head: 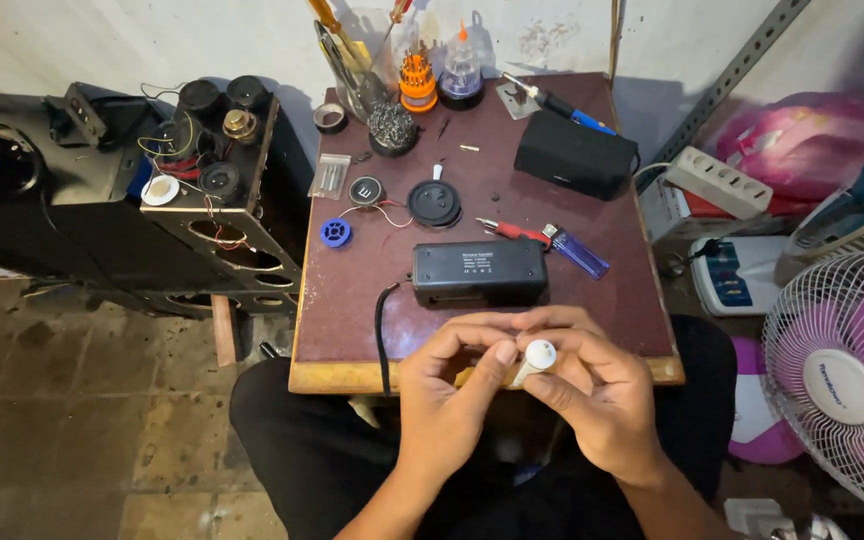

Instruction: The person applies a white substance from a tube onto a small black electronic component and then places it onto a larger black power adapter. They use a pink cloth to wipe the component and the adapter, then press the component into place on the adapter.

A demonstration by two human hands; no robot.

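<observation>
- The left hand and the right hand meet at the near edge of the surface, both closed around a small white tube. It is held close to the body and just off the edge, probably so the fingers can work on it without knocking the parts laid out beyond.
- The right hand clamps the tube's body with thumb and fingers, which steadies it. The left hand's thumb and forefinger pinch near its rounded white cap end, a grip suited to turning or pulling. Whether the cap is loose I cannot tell.
- A black box-shaped device lies flat just beyond the hands, its label side up and a black cable trailing off the near edge. It is the nearest thing to them, within easy reach.
- Two small round speaker parts with red wires sit further back beside a blue spool, apart from the device.
- A red-handled tool and a blue lighter lie to the right of the device, near the right hand's side.
- A soldering iron with a blue grip rests at the far edge behind a second black box, its tip kept away from the hands.
- Screwdrivers stand in a clear holder at the back.
</observation>
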